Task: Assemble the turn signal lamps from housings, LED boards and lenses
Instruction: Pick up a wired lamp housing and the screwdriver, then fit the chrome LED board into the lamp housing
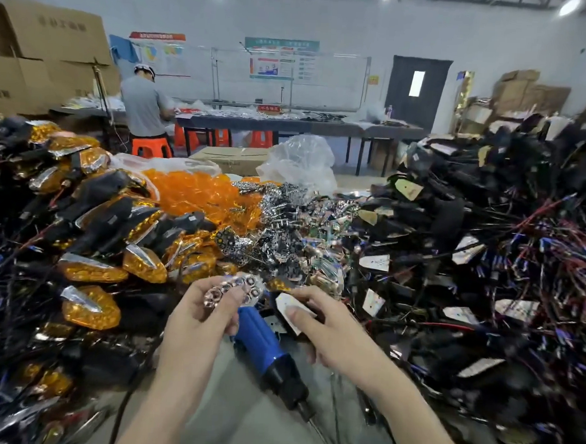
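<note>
Left hand (pixel 203 312): fingers curled round a chrome reflector (pixel 236 288) dotted with round holes, raised in front of the body.
Right hand (pixel 326 330): grips a black housing (pixel 284 305) with a white board face, thumb pressed flat on the board, fingers wrapped behind; just beside the reflector, not plainly touching it.
Left of the left hand: a heap of closed lamps (pixel 89 271) with amber lenses and black wires.
Beyond the left hand: a mound of loose amber lenses (pixel 197 192).
Beyond both hands: a pile of chrome reflectors (pixel 277 227), with small circuit boards (pixel 325 224) mixed in on its right.
Between and below the hands: a blue electric screwdriver (pixel 266 350), lying with its bit toward the person.
Right of the right hand: a big tangle of wired black housings (pixel 487 268).
</note>
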Action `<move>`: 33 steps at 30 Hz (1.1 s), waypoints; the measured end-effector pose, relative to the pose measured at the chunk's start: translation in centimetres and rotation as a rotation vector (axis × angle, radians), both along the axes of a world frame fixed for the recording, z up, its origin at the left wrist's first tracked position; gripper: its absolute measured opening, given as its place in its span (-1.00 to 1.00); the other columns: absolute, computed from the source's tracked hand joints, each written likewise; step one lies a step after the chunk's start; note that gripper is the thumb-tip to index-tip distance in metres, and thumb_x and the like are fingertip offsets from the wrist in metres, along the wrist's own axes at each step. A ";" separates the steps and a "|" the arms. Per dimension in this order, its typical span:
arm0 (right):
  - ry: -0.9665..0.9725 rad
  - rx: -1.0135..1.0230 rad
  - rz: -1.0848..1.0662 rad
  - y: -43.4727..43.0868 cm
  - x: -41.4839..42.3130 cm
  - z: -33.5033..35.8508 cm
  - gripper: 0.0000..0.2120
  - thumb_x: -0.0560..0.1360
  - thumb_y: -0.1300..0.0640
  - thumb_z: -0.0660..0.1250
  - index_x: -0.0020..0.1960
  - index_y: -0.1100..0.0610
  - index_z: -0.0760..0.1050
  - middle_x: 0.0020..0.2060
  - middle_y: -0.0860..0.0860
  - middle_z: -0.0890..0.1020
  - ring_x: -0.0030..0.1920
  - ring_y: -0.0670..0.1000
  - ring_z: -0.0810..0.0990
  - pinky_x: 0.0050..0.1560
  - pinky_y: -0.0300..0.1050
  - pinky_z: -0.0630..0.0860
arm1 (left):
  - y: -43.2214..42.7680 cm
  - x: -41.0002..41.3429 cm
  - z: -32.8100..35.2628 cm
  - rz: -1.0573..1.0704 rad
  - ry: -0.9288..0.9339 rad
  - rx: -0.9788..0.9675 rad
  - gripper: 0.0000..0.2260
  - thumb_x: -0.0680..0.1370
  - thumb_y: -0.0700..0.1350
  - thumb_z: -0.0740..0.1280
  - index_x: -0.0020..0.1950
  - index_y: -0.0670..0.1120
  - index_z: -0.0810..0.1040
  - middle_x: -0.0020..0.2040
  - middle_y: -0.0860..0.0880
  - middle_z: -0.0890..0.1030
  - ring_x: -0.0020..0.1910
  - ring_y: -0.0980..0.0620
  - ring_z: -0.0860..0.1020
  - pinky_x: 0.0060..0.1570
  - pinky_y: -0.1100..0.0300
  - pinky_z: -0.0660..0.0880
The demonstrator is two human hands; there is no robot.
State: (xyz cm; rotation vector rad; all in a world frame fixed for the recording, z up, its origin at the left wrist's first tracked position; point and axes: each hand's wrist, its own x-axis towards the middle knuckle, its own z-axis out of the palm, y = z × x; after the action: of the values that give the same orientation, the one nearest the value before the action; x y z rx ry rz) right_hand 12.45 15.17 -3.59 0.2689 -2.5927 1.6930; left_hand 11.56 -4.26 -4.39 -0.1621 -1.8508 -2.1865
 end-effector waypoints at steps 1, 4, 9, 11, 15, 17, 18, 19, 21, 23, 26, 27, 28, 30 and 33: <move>-0.012 -0.067 -0.021 -0.2 -0.1 -1.1 -0.89 0.66 0.07 0.32 0.12 -0.14 0.54 -0.03 -0.07 0.68 -0.47 -0.20 0.51 -0.48 -0.42 0.35 | -0.1 0.0 -0.4 -0.026 0.010 -0.025 -0.76 0.38 0.16 0.43 -0.02 0.11 0.63 -0.35 -0.03 0.55 -0.38 0.05 0.47 -0.27 0.10 0.46; -0.047 -0.182 -0.063 -0.5 -0.3 -3.1 -0.89 0.64 0.03 0.34 0.14 -0.11 0.58 -0.08 -0.22 0.67 -0.29 -0.24 0.57 -0.37 -0.34 0.48 | -0.1 0.0 -1.2 -0.104 0.020 -0.010 -0.76 0.44 0.14 0.40 0.03 0.06 0.61 -0.31 -0.07 0.58 -0.40 -0.01 0.48 -0.38 0.17 0.51; -0.130 -0.335 -0.045 -0.8 -0.6 -2.7 -0.88 0.64 -0.01 0.35 0.15 -0.07 0.59 -0.19 -0.17 0.67 -0.32 -0.10 0.59 -0.46 -0.21 0.47 | 0.6 0.1 -1.6 -0.107 0.062 -0.170 -0.79 0.46 0.12 0.45 0.03 0.13 0.54 -0.19 -0.08 0.65 -0.37 -0.01 0.59 -0.28 0.12 0.60; -0.209 -0.353 -0.061 -0.8 -0.6 -2.5 -0.88 0.63 -0.06 0.33 0.14 -0.13 0.57 -0.26 -0.19 0.65 -0.43 -0.06 0.57 -0.55 -0.24 0.36 | 0.7 0.1 -1.8 -0.105 0.074 -0.225 -0.83 0.46 0.09 0.39 0.03 0.13 0.55 -0.18 -0.09 0.65 -0.37 -0.01 0.61 -0.24 0.09 0.60; -0.327 -0.518 -0.070 -0.7 -0.8 -2.3 -0.91 0.63 0.00 0.33 0.06 -0.12 0.62 -0.26 -0.13 0.70 -0.45 -0.01 0.58 -0.59 -0.28 0.29 | 0.5 0.1 -2.1 -0.104 0.086 -0.303 -0.80 0.52 0.10 0.36 0.14 0.16 0.56 -0.16 -0.07 0.62 -0.38 0.05 0.58 -0.26 0.26 0.56; -0.342 -0.589 -0.043 -0.7 -0.8 -2.3 -0.91 0.62 0.02 0.35 -0.01 -0.08 0.63 -0.23 -0.03 0.69 -0.43 0.02 0.61 -0.57 -0.26 0.32 | 0.5 0.3 -2.3 -0.114 0.085 -0.315 -0.73 0.56 0.20 0.32 0.22 0.17 0.53 -0.22 -0.07 0.59 -0.37 0.04 0.54 -0.27 0.20 0.55; -0.345 -0.612 -0.024 -0.7 -0.8 -2.2 -0.92 0.61 0.03 0.37 -0.03 -0.07 0.63 -0.23 0.00 0.68 -0.42 0.04 0.62 -0.57 -0.25 0.33 | 0.6 0.5 -2.4 -0.125 0.082 -0.336 -0.67 0.54 0.24 0.30 0.25 0.18 0.51 -0.23 -0.08 0.57 -0.34 0.00 0.54 -0.24 0.09 0.55; -0.348 -0.623 -0.008 -0.7 -0.7 -2.2 -0.94 0.60 0.02 0.39 -0.03 -0.06 0.63 -0.24 0.02 0.67 -0.41 0.04 0.62 -0.57 -0.24 0.35 | 0.7 0.7 -2.5 -0.137 0.075 -0.361 -0.62 0.50 0.26 0.29 0.28 0.20 0.48 -0.22 -0.11 0.55 -0.31 -0.05 0.54 -0.21 -0.03 0.54; -0.346 -0.621 0.008 -0.6 -0.5 -2.2 -0.95 0.59 0.02 0.40 0.01 -0.03 0.62 -0.24 0.01 0.66 -0.40 0.04 0.62 -0.56 -0.23 0.37 | 1.0 1.1 -2.6 -0.161 0.062 -0.382 -0.58 0.47 0.28 0.28 0.31 0.24 0.44 -0.21 -0.15 0.54 -0.26 -0.15 0.53 -0.22 -0.18 0.51; -0.355 -0.612 0.000 -0.7 -0.4 -2.1 -0.89 0.58 0.02 0.42 0.07 0.02 0.60 -0.24 0.00 0.65 -0.40 0.03 0.62 -0.57 -0.22 0.38 | 1.3 1.1 -2.6 -0.156 0.074 -0.379 -0.60 0.46 0.29 0.30 0.28 0.29 0.43 -0.21 -0.10 0.57 -0.27 -0.11 0.55 -0.26 -0.06 0.53; -0.395 -0.626 -0.016 -0.9 -0.2 -1.8 -0.92 0.56 0.02 0.44 0.02 -0.01 0.60 -0.25 0.01 0.63 -0.40 0.05 0.64 -0.55 -0.23 0.41 | 1.7 0.9 -2.3 -0.159 0.087 -0.319 -0.74 0.52 0.23 0.35 0.19 0.28 0.48 -0.15 0.02 0.65 -0.27 0.06 0.60 -0.29 0.18 0.56; -0.416 -0.645 -0.018 -0.9 -0.2 -1.6 -0.96 0.56 0.02 0.45 -0.03 -0.03 0.61 -0.23 0.02 0.63 -0.41 0.05 0.64 -0.53 -0.23 0.43 | 1.7 0.8 -2.1 -0.162 0.089 -0.302 -0.80 0.53 0.17 0.36 0.15 0.28 0.51 -0.15 0.07 0.67 -0.30 0.12 0.60 -0.32 0.28 0.54; -0.434 -0.666 -0.015 -0.9 -0.2 -1.6 -0.97 0.56 0.03 0.46 -0.06 -0.05 0.62 -0.21 0.03 0.64 -0.40 0.05 0.65 -0.51 -0.22 0.47 | 1.8 0.8 -1.9 -0.162 0.095 -0.294 -0.80 0.52 0.11 0.36 0.13 0.28 0.53 -0.16 0.10 0.67 -0.33 0.15 0.59 -0.33 0.34 0.52; -0.468 -0.727 -0.003 -0.8 -0.1 -1.5 -0.98 0.56 0.06 0.46 -0.06 -0.04 0.64 -0.13 0.06 0.69 -0.31 0.08 0.68 -0.42 -0.18 0.56 | 1.7 0.8 -1.6 -0.156 0.104 -0.298 -0.76 0.50 0.06 0.35 0.14 0.31 0.55 -0.21 0.09 0.64 -0.36 0.15 0.57 -0.33 0.36 0.52; -0.466 -0.810 0.007 -0.8 -0.2 -1.6 -0.98 0.55 0.11 0.46 -0.02 0.05 0.64 -0.06 0.10 0.71 -0.17 0.09 0.70 -0.30 -0.11 0.62 | 1.7 0.8 -1.5 -0.145 0.106 -0.289 -0.70 0.50 0.06 0.36 0.23 0.28 0.56 -0.24 0.08 0.61 -0.33 0.23 0.56 -0.28 0.41 0.51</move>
State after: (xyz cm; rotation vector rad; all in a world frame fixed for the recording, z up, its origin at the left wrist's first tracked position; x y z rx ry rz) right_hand 12.26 14.37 -5.20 -0.1687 -1.8516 2.8752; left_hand 12.40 -2.58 -5.91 -0.4731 -2.1439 -1.9418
